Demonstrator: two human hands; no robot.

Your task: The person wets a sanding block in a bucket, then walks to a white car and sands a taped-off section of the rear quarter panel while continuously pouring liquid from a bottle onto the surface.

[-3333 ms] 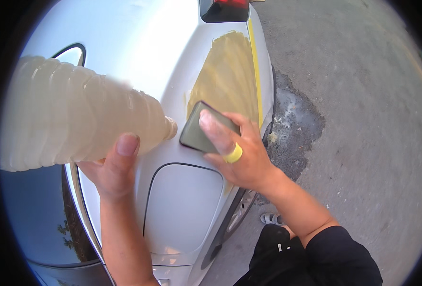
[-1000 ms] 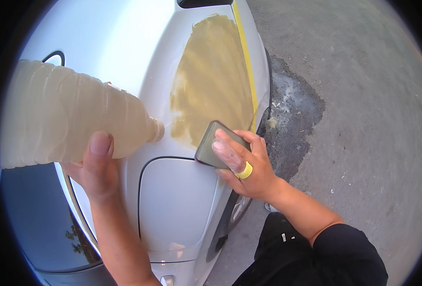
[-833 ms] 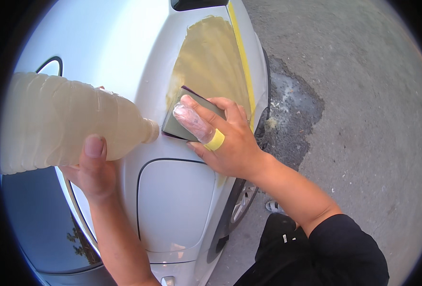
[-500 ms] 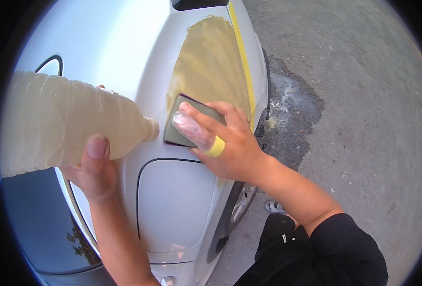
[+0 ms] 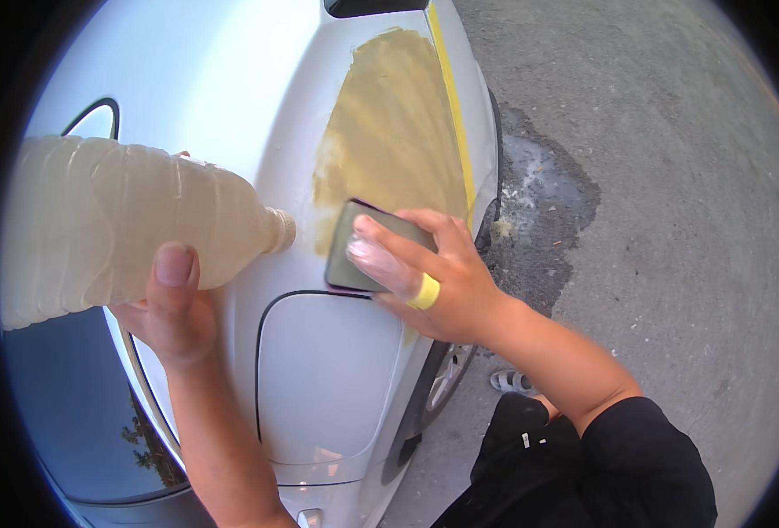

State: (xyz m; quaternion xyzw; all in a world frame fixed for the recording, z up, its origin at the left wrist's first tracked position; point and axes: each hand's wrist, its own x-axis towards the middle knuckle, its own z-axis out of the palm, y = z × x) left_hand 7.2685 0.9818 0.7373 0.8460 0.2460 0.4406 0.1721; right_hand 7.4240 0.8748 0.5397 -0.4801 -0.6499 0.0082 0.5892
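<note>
My left hand [image 5: 176, 304] grips a large translucent plastic bottle [image 5: 117, 224] of cloudy liquid, held sideways with its mouth toward the right. Under my right hand [image 5: 433, 277] is a grey-green sanding block [image 5: 345, 251] with a dark purplish edge, pressed flat on the car's panel. One finger of that hand is wrapped in clear film with a yellow band. The block lies at the near end of a tan filler patch [image 5: 398, 114] on the white car body [image 5: 297, 123]. Yellow masking tape [image 5: 451, 97] borders the patch on the right.
Just nearer than the block is the fuel filler flap [image 5: 319, 378]. A dark window [image 5: 81, 405] lies at the lower left, a wheel [image 5: 446, 378] at the lower right. Wet ground [image 5: 539, 202] with whitish liquid spreads beside the car. My sandalled foot [image 5: 511, 381] stands on the pavement.
My right hand has slid the sanding block toward me and slightly right, baring more of the filler patch. The bottle stays nearly where it was in my left hand.
</note>
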